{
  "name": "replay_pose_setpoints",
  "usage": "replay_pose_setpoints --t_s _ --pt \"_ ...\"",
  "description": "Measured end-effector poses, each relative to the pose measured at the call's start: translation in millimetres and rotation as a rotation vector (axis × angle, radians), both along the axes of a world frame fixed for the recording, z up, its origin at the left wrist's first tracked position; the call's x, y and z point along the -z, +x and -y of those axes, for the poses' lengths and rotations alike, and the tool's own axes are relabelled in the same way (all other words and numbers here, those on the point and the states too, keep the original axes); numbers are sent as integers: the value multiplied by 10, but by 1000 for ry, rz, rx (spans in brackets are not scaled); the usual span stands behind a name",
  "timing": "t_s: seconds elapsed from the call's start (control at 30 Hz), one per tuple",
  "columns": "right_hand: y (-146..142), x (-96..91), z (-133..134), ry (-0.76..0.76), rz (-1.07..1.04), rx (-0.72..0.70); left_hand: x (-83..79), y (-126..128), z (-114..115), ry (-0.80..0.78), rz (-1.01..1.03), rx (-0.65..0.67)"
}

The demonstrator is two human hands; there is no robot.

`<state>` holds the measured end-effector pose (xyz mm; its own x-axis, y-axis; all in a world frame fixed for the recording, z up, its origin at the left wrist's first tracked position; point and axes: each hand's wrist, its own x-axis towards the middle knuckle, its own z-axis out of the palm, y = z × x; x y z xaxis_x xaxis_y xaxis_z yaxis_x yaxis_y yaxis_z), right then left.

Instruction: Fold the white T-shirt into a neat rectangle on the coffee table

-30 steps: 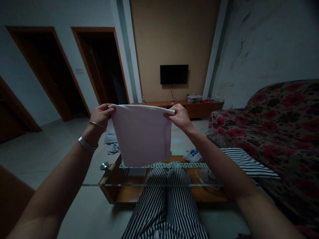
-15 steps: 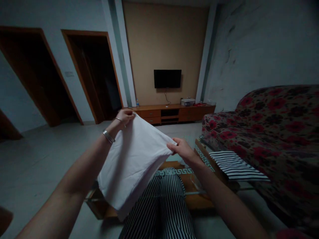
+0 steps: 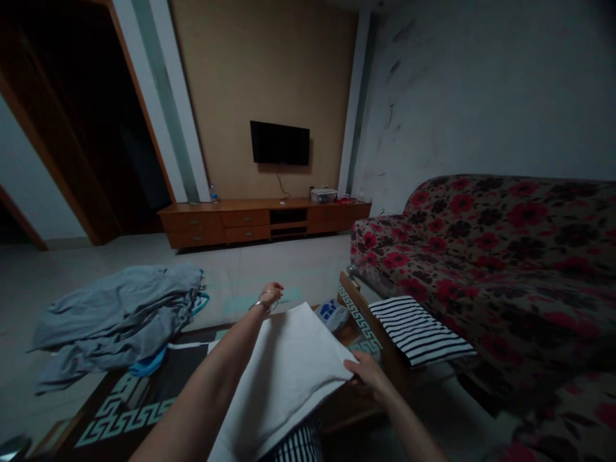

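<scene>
A white folded cloth [image 3: 293, 366] spreads over the coffee table and the striped trouser legs [image 3: 298, 443] below me. My right hand [image 3: 363, 370] pinches its right corner between thumb and fingers. Just beyond the cloth's far edge is my left hand [image 3: 273, 293], with bracelets at the wrist. Its fingers look loosely apart and hold nothing I can see; the cloth's far corner lies a little to their right. A folded black-and-white striped cloth [image 3: 418, 330] rests at the table's right side.
Grey clothing [image 3: 125, 314] is heaped at the left end of the glass coffee table [image 3: 129, 410], by a blue item [image 3: 148, 364]. A plastic bag [image 3: 333, 314] sits near the table's far side. A floral sofa [image 3: 462, 250] stands right; a TV cabinet [image 3: 250, 221] lines the far wall.
The white cloth has come down from being held up in both hands and now lies flatter. My left hand has come off its corner. The view has turned, bringing in the grey heap.
</scene>
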<state>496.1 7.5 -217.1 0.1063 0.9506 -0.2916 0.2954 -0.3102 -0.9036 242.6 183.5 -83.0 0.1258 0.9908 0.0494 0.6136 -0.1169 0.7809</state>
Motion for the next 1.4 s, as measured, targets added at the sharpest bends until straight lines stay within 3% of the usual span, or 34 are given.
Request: replay_pose_setpoints --t_s 0.1,0.23,0.33,0.43,0.6,0.7,0.8,0.93,1.1,1.27,1.4 --pt "263 -53 -121 7 329 -60 294 -106 -220 -59 -82 53" --pt "229 -172 -558 192 723 -107 575 -629 -321 -97 -221 99" --pt "-133 -135 -978 436 773 -248 660 -1187 -235 -105 -304 132" --pt "-542 22 -1323 555 744 -381 702 -1680 -73 -131 -353 156" --pt "-773 370 -1599 654 791 -392 859 -2115 199 -178 -398 203" --pt "-739 481 -1651 656 822 -353 988 -2180 328 -184 -414 257" --pt "-733 474 -1728 631 859 -303 1061 -2159 395 -161 -452 283" --pt "-748 363 -1936 529 892 -251 1020 -2080 389 -104 -506 284" --pt "-692 246 -2187 463 861 -321 934 -2045 383 -84 -530 271" --pt "-653 216 -2294 381 814 -326 978 -2047 415 -99 -545 216" --pt "-668 221 -2340 317 808 -232 1036 -2015 425 -50 -548 139"
